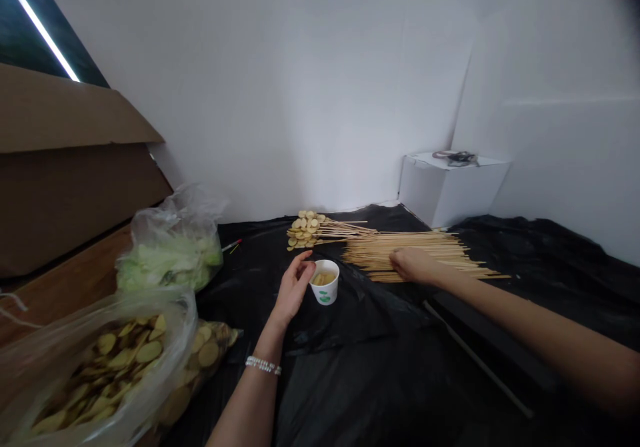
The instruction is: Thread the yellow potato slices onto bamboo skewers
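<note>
My left hand (293,287) reaches to the rim of a small white paper cup (325,290) that holds pale potato slices, with fingertips pinched together at the cup's edge. My right hand (413,264) rests, fingers curled, on a pile of bare bamboo skewers (425,250) spread on the black plastic sheet (350,367). Behind the cup lies a small heap of finished skewers with potato slices (306,228).
At the lower left sits a clear bag of potato slices (115,367), and behind it a bag of green lettuce (170,257). Brown cardboard (65,187) stands at the left. A white box (450,184) is in the far corner. A thin stick (475,357) lies under my right forearm.
</note>
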Demonstrator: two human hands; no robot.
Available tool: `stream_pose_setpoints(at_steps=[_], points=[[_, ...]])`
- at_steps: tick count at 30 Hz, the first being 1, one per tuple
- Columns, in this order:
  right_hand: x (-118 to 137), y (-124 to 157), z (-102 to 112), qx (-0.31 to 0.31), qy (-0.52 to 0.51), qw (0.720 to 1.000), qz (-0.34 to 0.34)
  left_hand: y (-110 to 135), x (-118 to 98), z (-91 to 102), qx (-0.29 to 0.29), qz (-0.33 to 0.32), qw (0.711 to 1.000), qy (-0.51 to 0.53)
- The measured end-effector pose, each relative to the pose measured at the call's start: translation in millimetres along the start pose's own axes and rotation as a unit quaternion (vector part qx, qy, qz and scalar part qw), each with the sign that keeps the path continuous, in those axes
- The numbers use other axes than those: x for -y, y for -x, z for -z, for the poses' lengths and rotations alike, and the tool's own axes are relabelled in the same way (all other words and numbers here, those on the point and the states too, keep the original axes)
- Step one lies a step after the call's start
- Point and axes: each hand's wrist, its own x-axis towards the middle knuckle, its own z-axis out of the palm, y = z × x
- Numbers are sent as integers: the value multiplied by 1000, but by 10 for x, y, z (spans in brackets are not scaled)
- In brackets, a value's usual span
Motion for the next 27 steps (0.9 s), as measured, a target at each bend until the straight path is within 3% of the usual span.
stream_pose_setpoints(at_steps=[27], points=[[-104, -3, 63, -60, -52, 996, -47, -15, 36, 22, -7, -4, 1000, 3]])
